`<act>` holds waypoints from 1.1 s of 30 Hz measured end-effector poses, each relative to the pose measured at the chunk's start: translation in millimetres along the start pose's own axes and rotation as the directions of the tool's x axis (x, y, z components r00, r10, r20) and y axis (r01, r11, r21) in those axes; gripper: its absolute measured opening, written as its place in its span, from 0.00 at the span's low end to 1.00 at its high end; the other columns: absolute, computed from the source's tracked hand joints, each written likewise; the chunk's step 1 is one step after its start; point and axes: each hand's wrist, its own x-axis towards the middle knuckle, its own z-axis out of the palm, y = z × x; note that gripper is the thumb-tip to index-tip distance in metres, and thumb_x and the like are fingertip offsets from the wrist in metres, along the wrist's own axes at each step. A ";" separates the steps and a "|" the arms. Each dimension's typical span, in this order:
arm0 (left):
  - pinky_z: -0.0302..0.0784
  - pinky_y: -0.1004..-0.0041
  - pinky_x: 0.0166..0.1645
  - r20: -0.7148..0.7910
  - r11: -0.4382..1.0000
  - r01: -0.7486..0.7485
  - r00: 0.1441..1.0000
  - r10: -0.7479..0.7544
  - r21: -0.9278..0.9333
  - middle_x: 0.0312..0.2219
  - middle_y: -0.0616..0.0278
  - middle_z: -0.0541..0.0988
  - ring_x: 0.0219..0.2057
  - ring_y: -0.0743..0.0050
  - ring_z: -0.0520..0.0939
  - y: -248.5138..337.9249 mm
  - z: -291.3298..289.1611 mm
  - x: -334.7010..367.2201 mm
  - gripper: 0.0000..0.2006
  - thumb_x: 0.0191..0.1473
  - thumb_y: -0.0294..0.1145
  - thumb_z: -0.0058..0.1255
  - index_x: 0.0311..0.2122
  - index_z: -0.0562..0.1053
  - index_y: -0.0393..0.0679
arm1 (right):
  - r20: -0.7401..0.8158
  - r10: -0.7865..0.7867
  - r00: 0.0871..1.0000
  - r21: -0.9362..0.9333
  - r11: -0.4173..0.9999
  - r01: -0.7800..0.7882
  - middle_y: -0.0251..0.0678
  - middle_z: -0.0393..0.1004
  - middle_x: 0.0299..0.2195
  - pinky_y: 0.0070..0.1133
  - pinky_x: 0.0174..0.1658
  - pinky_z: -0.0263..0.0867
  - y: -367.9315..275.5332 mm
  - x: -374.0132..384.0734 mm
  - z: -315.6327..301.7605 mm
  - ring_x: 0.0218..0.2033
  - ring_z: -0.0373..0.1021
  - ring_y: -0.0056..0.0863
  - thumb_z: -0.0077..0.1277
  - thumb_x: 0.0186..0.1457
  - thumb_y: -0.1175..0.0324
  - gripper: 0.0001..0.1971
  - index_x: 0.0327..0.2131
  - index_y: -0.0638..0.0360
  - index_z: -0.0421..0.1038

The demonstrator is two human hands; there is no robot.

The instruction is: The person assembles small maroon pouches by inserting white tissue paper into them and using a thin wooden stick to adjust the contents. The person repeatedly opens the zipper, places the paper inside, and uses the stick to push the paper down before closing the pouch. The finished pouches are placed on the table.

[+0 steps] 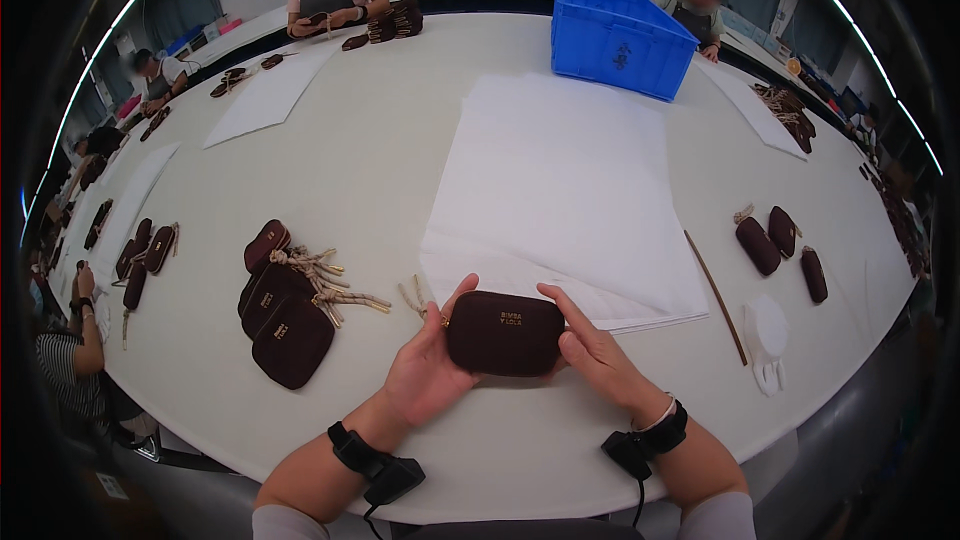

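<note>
A dark brown zip pouch with gold lettering is held up between both hands, its front facing me. My left hand grips its left end, next to a beige cord that sticks out there. On the right end, my right hand holds it with thumb in front and fingers behind. To the left lies an overlapping row of similar brown pouches, their braided beige cords bunched on the right side.
White sheets lie stacked ahead, with a blue crate beyond. At right are a thin brown stick, a white glove and several brown pouches. Across the table a person handles pouches; others sit along both sides.
</note>
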 end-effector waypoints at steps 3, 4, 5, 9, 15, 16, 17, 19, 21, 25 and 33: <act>0.64 0.53 0.65 0.016 1.000 0.005 1.000 -0.004 -0.025 0.65 0.64 0.63 0.66 0.62 0.64 0.8 0.9 1.1 0.29 0.70 0.58 0.21 0.71 0.50 0.62 | -0.009 0.004 1.000 0.002 1.000 -0.004 0.42 0.76 0.45 0.26 0.49 0.71 -7.2 -1.2 5.6 0.41 0.77 0.29 0.56 0.62 0.57 0.41 0.71 0.52 0.43; 0.64 0.54 0.65 0.025 0.999 0.009 1.000 -0.008 -0.039 0.65 0.64 0.63 0.66 0.62 0.64 0.7 1.6 1.6 0.29 0.70 0.58 0.21 0.71 0.50 0.62 | 0.004 0.008 1.000 -0.046 0.999 -0.008 0.43 0.76 0.46 0.26 0.49 0.71 -7.6 -1.2 4.9 0.42 0.76 0.29 0.59 0.60 0.60 0.43 0.71 0.52 0.43; 0.62 0.53 0.66 0.043 0.998 0.011 0.999 -0.009 -0.059 0.64 0.63 0.63 0.66 0.62 0.64 0.6 1.1 2.2 0.29 0.70 0.58 0.22 0.71 0.51 0.62 | 0.016 0.014 1.000 -0.095 0.995 -0.012 0.44 0.75 0.47 0.26 0.49 0.71 -8.1 -1.2 3.7 0.44 0.76 0.30 0.62 0.57 0.62 0.45 0.71 0.52 0.43; 0.60 0.53 0.69 0.035 1.000 -0.006 0.999 0.006 -0.027 0.64 0.62 0.63 0.66 0.62 0.63 0.8 -0.2 0.1 0.28 0.69 0.56 0.29 0.70 0.52 0.60 | 0.039 -0.005 0.999 -0.154 0.988 0.011 0.45 0.74 0.51 0.27 0.50 0.72 -6.2 1.4 3.4 0.47 0.75 0.32 0.67 0.53 0.65 0.48 0.70 0.51 0.45; 0.68 0.55 0.65 -0.081 0.988 -0.002 0.997 0.014 0.154 0.63 0.59 0.66 0.63 0.61 0.68 -0.7 8.4 -2.5 0.23 0.68 0.49 0.41 0.64 0.60 0.55 | 0.097 -0.061 0.993 -0.230 0.970 0.082 0.42 0.73 0.54 0.28 0.55 0.70 -7.9 -1.2 5.0 0.50 0.74 0.34 0.67 0.53 0.63 0.44 0.68 0.52 0.50; 0.69 0.55 0.64 -0.074 0.990 0.006 0.997 0.005 0.143 0.62 0.59 0.67 0.63 0.62 0.68 -2.4 6.3 -2.3 0.21 0.68 0.49 0.40 0.62 0.61 0.54 | 0.093 -0.012 0.996 -0.225 0.974 0.033 0.42 0.71 0.57 0.29 0.58 0.67 -13.4 -3.3 4.3 0.54 0.72 0.34 0.67 0.52 0.63 0.42 0.67 0.52 0.54; 0.70 0.55 0.64 -0.068 0.991 0.015 0.998 -0.006 0.133 0.62 0.60 0.67 0.62 0.62 0.69 -2.0 5.6 -2.3 0.20 0.69 0.49 0.40 0.60 0.62 0.54 | 0.101 -0.050 0.994 -0.202 0.977 0.070 0.41 0.71 0.57 0.29 0.59 0.66 -21.3 -0.3 8.1 0.55 0.72 0.33 0.67 0.52 0.63 0.42 0.66 0.52 0.55; 0.72 0.58 0.63 -0.059 0.991 0.007 0.998 0.001 0.133 0.60 0.61 0.69 0.60 0.63 0.71 -5.7 4.1 -1.7 0.17 0.68 0.51 0.39 0.53 0.66 0.52 | 0.098 -0.098 0.990 -0.158 0.981 0.113 0.40 0.71 0.57 0.29 0.60 0.64 -29.8 -1.6 14.4 0.56 0.70 0.32 0.68 0.51 0.62 0.41 0.65 0.51 0.58; 0.72 0.59 0.62 -0.009 0.991 -0.020 1.000 0.021 0.129 0.59 0.62 0.70 0.59 0.64 0.72 -7.2 -0.4 -0.9 0.16 0.68 0.52 0.39 0.50 0.67 0.52 | 0.090 -0.053 0.995 -0.136 0.989 0.065 0.37 0.70 0.58 0.28 0.62 0.62 -16.7 -2.1 16.0 0.58 0.68 0.29 0.70 0.49 0.64 0.41 0.65 0.53 0.60; 0.72 0.58 0.63 -0.014 0.992 -0.039 0.999 0.041 0.120 0.59 0.60 0.69 0.59 0.61 0.72 -10.8 -6.8 -1.3 0.15 0.67 0.52 0.41 0.48 0.68 0.54 | 0.118 0.026 0.993 -0.065 0.998 -0.019 0.35 0.67 0.59 0.26 0.63 0.60 -17.2 -2.0 17.4 0.60 0.65 0.26 0.71 0.47 0.69 0.42 0.65 0.56 0.60; 0.74 0.59 0.62 -0.014 0.990 -0.077 0.997 0.080 0.119 0.58 0.61 0.70 0.59 0.63 0.73 -15.3 -8.2 0.2 0.13 0.67 0.49 0.43 0.48 0.68 0.53 | 0.109 -0.007 0.994 -0.005 1.000 0.008 0.35 0.70 0.57 0.26 0.59 0.65 -13.3 -4.0 19.1 0.56 0.67 0.26 0.68 0.51 0.67 0.39 0.64 0.52 0.60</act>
